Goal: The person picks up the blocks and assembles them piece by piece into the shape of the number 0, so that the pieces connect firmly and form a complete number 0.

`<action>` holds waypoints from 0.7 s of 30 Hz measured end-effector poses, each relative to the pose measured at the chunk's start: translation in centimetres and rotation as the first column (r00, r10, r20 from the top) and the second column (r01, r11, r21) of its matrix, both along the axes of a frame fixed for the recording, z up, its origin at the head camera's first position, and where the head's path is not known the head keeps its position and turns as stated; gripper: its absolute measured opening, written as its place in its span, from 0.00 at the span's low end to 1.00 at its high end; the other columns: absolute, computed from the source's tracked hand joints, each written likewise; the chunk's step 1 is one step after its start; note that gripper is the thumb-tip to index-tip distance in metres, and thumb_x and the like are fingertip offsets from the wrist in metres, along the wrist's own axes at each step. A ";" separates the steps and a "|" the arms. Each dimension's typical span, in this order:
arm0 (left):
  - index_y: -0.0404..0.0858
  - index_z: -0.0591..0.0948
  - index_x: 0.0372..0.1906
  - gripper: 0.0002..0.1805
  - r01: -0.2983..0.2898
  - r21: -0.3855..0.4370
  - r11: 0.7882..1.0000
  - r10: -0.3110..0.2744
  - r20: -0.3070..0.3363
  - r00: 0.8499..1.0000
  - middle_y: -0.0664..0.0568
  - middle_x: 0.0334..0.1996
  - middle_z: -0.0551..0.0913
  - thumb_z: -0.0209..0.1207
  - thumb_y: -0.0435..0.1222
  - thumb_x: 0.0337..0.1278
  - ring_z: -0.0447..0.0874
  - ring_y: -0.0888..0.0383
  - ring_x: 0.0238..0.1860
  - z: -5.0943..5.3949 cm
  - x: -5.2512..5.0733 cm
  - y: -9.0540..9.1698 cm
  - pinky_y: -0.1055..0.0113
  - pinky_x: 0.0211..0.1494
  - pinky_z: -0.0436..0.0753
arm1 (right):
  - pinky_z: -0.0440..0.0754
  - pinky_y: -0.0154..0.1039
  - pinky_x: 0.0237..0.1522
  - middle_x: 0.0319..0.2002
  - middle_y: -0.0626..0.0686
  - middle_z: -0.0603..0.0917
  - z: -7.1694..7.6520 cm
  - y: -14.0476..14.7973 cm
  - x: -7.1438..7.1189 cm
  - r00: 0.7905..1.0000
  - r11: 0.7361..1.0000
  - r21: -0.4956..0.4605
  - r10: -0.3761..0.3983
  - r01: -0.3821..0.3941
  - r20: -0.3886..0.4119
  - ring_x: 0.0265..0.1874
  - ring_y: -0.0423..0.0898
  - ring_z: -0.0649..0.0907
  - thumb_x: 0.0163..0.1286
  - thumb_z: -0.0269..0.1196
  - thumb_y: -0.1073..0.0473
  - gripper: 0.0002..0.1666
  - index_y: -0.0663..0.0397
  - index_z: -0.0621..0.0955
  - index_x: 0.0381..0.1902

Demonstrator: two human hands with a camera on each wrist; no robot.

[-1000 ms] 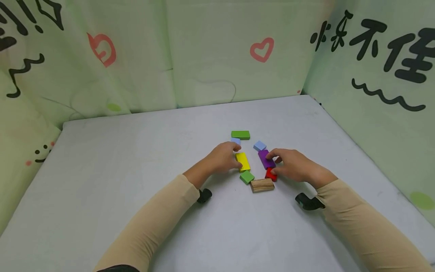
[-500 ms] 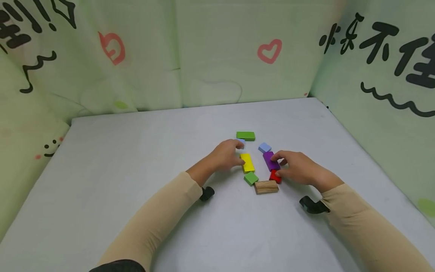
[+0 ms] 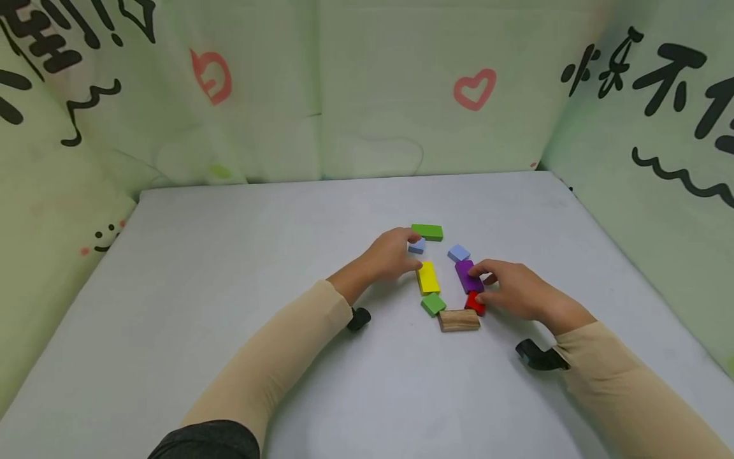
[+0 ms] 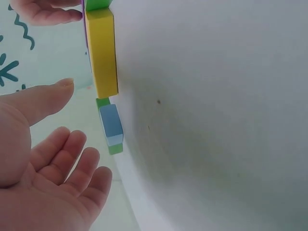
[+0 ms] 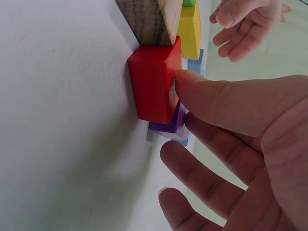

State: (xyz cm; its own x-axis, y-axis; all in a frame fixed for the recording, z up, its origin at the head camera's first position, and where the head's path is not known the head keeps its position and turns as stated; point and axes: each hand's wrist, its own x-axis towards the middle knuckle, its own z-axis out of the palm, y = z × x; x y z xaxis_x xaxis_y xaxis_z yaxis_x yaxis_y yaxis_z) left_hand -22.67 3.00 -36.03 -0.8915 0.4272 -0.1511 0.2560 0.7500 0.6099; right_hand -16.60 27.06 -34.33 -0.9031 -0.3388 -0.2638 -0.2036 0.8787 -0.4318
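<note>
Small coloured blocks lie in a rough ring on the white table. My left hand [image 3: 392, 254], fingers loosely spread, hovers beside the left light blue block [image 3: 417, 247] and the yellow block [image 3: 427, 278]; in the left wrist view a gap separates it from both. The thumb of my right hand [image 5: 226, 139] rests on the red block [image 5: 153, 79]. Its index finger reaches the purple block [image 3: 466, 275], though contact there is unclear. A second light blue block [image 3: 459, 253] adjoins the purple one. The far green block [image 3: 429, 233] lies behind the left fingertips.
At the near end of the ring, a wood-grain block [image 3: 459, 320] lies between the red block and a small green block [image 3: 433, 304]. Printed cloth [image 3: 373, 76] hangs behind the white table [image 3: 172, 287] and along its sides. Dark wrist cameras [image 3: 539, 357] sit under the sleeves.
The head view has shifted, so the scene sits farther right. My left hand has moved slightly away from the yellow block toward the far green one, baring more of the light blue block. The right hand stays put.
</note>
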 end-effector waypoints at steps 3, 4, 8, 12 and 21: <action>0.39 0.73 0.69 0.29 -0.007 0.001 1.000 0.007 -0.010 1.000 0.50 0.64 0.75 0.65 0.40 0.65 0.72 0.55 0.63 0.2 -0.4 0.1 0.64 0.67 0.70 | 0.77 0.61 0.54 0.56 0.67 0.77 0.1 0.1 0.0 1.000 1.000 -0.007 0.003 -0.003 -0.001 0.55 0.66 0.75 0.67 0.69 0.60 0.28 0.62 0.75 0.61; 0.39 0.73 0.69 0.29 -0.008 0.000 1.000 0.008 -0.014 1.000 0.50 0.64 0.75 0.65 0.40 0.65 0.72 0.55 0.63 0.2 -0.5 0.1 0.64 0.67 0.70 | 0.77 0.61 0.54 0.56 0.67 0.77 0.2 0.1 -0.1 1.000 1.000 -0.008 0.006 -0.006 -0.004 0.55 0.66 0.75 0.67 0.68 0.60 0.27 0.62 0.75 0.61; 0.39 0.72 0.69 0.29 -0.015 0.009 1.000 0.015 -0.022 1.000 0.50 0.63 0.76 0.65 0.39 0.65 0.72 0.55 0.62 0.2 -1.1 0.2 0.65 0.66 0.70 | 0.76 0.62 0.54 0.56 0.67 0.78 0.2 0.3 -0.2 1.000 1.000 -0.004 0.018 -0.018 -0.020 0.54 0.66 0.76 0.67 0.68 0.59 0.27 0.62 0.76 0.61; 0.39 0.72 0.69 0.29 -0.029 0.022 0.999 0.029 -0.020 0.999 0.50 0.64 0.75 0.65 0.39 0.65 0.73 0.56 0.61 -0.1 -1.6 0.3 0.66 0.66 0.71 | 0.76 0.62 0.54 0.56 0.66 0.78 0.2 0.4 -0.3 0.999 1.000 0.002 0.021 -0.021 -0.031 0.54 0.65 0.76 0.67 0.68 0.60 0.26 0.62 0.76 0.61; 0.40 0.72 0.69 0.30 -0.064 0.010 0.998 0.064 0.012 0.998 0.52 0.64 0.76 0.66 0.39 0.65 0.72 0.56 0.62 -0.9 -2.2 0.2 0.66 0.66 0.70 | 0.77 0.63 0.53 0.56 0.66 0.79 -0.4 0.2 -0.2 1.000 1.000 0.001 0.017 -0.017 -0.021 0.54 0.65 0.76 0.66 0.69 0.59 0.27 0.60 0.76 0.61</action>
State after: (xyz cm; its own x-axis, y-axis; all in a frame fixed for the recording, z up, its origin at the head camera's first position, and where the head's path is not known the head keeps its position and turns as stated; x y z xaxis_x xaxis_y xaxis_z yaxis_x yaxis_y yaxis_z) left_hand -24.84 3.20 -36.90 -0.9152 0.3706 -0.1582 0.1999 0.7585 0.6203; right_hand -16.85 27.25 -34.69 -0.9025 -0.3540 -0.2452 -0.2273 0.8752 -0.4270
